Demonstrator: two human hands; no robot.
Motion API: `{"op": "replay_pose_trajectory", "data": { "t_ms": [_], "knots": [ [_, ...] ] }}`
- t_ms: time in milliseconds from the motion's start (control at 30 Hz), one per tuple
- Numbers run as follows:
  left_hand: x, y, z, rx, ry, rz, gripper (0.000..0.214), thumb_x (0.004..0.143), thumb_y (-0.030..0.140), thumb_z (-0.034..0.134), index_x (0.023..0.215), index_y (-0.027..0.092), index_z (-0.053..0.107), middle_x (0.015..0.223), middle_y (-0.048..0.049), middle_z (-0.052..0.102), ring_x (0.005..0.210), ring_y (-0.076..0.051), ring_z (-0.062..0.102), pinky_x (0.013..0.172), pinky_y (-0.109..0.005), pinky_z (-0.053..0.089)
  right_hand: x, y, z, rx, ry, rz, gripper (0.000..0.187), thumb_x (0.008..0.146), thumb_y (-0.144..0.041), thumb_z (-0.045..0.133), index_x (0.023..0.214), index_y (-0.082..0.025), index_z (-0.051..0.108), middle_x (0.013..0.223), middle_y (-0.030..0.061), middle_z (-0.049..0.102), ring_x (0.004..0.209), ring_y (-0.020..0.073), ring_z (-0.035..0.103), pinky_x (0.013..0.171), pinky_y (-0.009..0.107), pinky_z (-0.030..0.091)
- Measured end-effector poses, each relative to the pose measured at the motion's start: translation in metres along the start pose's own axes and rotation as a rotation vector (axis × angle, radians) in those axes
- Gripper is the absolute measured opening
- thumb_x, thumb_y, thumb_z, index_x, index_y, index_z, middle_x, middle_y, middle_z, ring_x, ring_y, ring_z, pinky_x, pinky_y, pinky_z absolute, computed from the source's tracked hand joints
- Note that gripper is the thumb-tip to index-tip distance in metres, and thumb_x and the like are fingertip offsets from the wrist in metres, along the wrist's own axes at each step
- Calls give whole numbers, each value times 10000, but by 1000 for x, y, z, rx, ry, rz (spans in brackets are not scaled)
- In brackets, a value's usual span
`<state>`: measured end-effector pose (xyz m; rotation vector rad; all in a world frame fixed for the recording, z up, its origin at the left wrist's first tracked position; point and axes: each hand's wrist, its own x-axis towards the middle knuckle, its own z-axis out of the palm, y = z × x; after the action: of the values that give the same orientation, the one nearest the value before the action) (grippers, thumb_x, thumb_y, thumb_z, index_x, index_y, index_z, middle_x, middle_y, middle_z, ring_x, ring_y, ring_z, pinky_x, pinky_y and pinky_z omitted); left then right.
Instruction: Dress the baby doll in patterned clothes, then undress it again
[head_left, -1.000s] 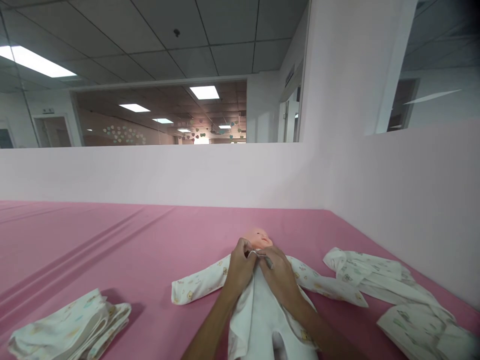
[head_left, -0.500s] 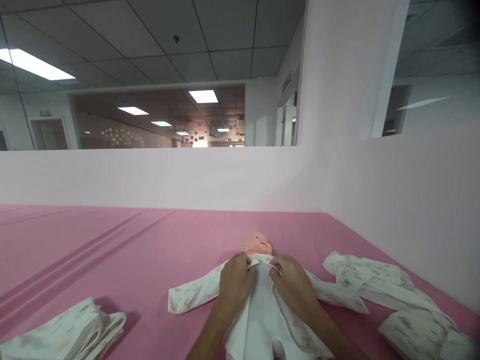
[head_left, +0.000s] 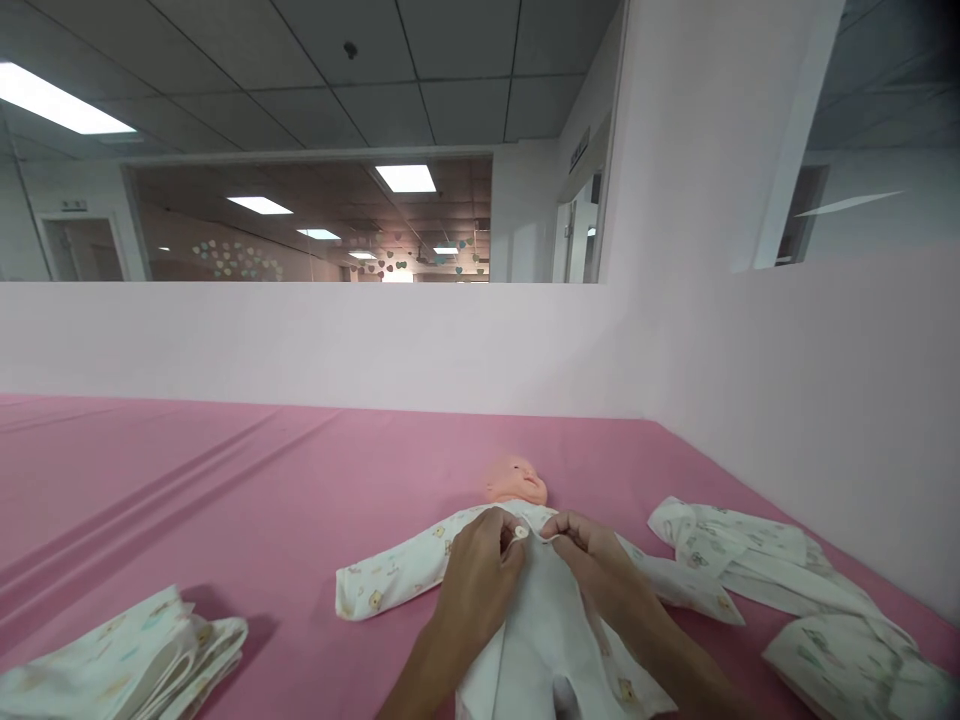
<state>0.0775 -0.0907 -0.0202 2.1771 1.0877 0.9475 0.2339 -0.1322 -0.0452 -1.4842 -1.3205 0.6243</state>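
Note:
A baby doll (head_left: 517, 480) lies on its back on the pink sheet, its head towards the wall. It wears a white long-sleeved baby garment (head_left: 397, 578) with small printed figures, the front parted at the chest. My left hand (head_left: 486, 562) pinches one front edge near the collar, where a pale round button (head_left: 520, 532) shows at the fingertips. Opposite it, my right hand (head_left: 592, 556) has thumb and forefinger closed on the other front edge. A narrow gap lies between the two hands. The doll's arms are inside the outspread sleeves.
Folded printed cloth (head_left: 120, 660) lies at the lower left on the pink sheet (head_left: 247, 480). Crumpled white printed baby clothes (head_left: 787, 570) lie to the right, beside the white wall (head_left: 810, 380). A low white wall with a window (head_left: 315, 220) closes off the far side.
The button has come into sight at my left fingertips. My right hand has turned slightly, its fingers pinching the opposite edge closer to the neck. The view has tilted down a little.

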Motion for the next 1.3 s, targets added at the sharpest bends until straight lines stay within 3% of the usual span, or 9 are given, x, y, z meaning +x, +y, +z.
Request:
{"op": "replay_pose_trajectory", "data": {
  "t_ms": [133, 300, 400, 467, 567, 767, 1100, 1300],
  "knots": [
    [0, -4, 7, 30, 21, -12, 115, 790, 194, 445, 682, 205, 483, 745, 6, 607, 687, -149, 483, 594, -257, 280, -3, -1, 9, 95, 38, -11, 165, 790, -339, 482, 766, -219, 592, 780, 14, 638, 804, 203, 589, 698, 284, 445],
    [0, -11, 16, 189, 37, 43, 149, 834, 186, 426, 720, 208, 521, 787, -1, 632, 690, -150, 510, 597, -269, 262, -17, 7, 8, -203, 130, -133, 245, 747, -373, 576, 940, -234, 639, 955, 49, 655, 927, 246, 580, 813, 340, 446],
    [0, -14, 17, 275, 62, 88, 160, 851, 173, 423, 758, 216, 546, 800, -3, 647, 704, -157, 540, 590, -277, 253, -24, 12, 4, -365, 110, -197, 166, 762, -292, 508, 845, -239, 642, 907, 34, 650, 907, 240, 574, 808, 353, 431],
    [0, -15, 18, 316, 78, 121, 166, 857, 168, 427, 781, 221, 564, 806, -4, 658, 719, -165, 561, 590, -281, 256, -25, 12, 2, -382, 106, -143, 193, 793, -268, 439, 797, -241, 630, 830, 19, 641, 815, 220, 575, 747, 346, 430],
    [0, -19, 20, 354, 99, 180, 179, 875, 179, 432, 818, 230, 594, 805, -3, 673, 724, -173, 583, 596, -285, 272, -22, 9, -2, -235, 72, -63, 220, 825, -336, 441, 860, -241, 637, 776, 6, 636, 749, 211, 572, 696, 327, 436],
    [0, -27, 29, 452, 140, 293, 197, 906, 201, 442, 861, 224, 632, 794, -16, 685, 727, -185, 605, 608, -298, 299, -15, 9, -3, 80, 53, -7, 314, 811, -430, 531, 980, -196, 654, 917, 36, 690, 870, 238, 614, 737, 304, 466],
    [-5, -28, 35, 425, 314, 433, 158, 852, 95, 507, 756, 201, 574, 718, 31, 634, 649, -139, 555, 583, -289, 292, -25, -1, 8, 145, 104, -30, 338, 871, -429, 524, 1073, -183, 635, 1044, 63, 677, 910, 219, 617, 800, 310, 480],
    [-5, -28, 36, 412, 307, 451, 151, 838, 90, 539, 722, 186, 546, 702, 26, 616, 619, -134, 518, 559, -284, 253, -27, 2, 18, 156, 168, -122, 289, 876, -390, 537, 1074, -200, 629, 1131, 67, 644, 1021, 205, 594, 887, 299, 471]
  ]
}}
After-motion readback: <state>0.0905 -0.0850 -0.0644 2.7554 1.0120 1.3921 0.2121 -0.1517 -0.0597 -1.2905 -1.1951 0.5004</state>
